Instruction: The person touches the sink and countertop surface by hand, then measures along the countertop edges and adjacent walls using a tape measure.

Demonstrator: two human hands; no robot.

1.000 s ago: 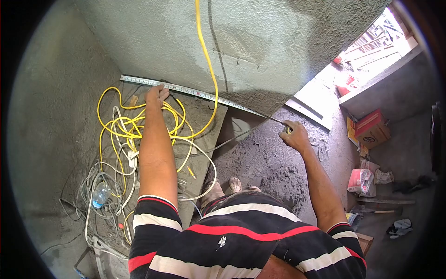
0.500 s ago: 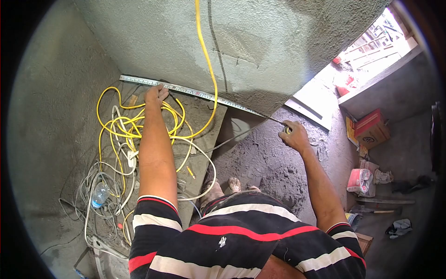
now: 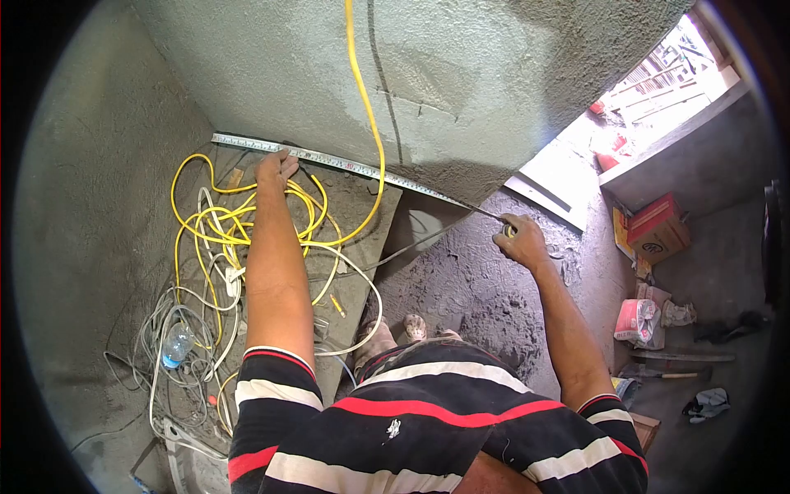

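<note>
The grey floor [image 3: 444, 280] carries looped yellow cable [image 3: 173, 193], white cable [image 3: 380, 298], a cardboard box [image 3: 661, 235] and a bag [image 3: 638, 321].

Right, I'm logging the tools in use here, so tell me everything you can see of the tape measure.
The tape measure has a long, thin, pale blade, metallic-looking, with printed markings too small to read. It is pulled out along the foot of the wall, one end near the corner, slanting to the right hand, where it looks narrow and dark. That hand grips and mostly hides the case; a little yellow shows. The left hand touches the blade. A yellow cable crosses in front.
</note>
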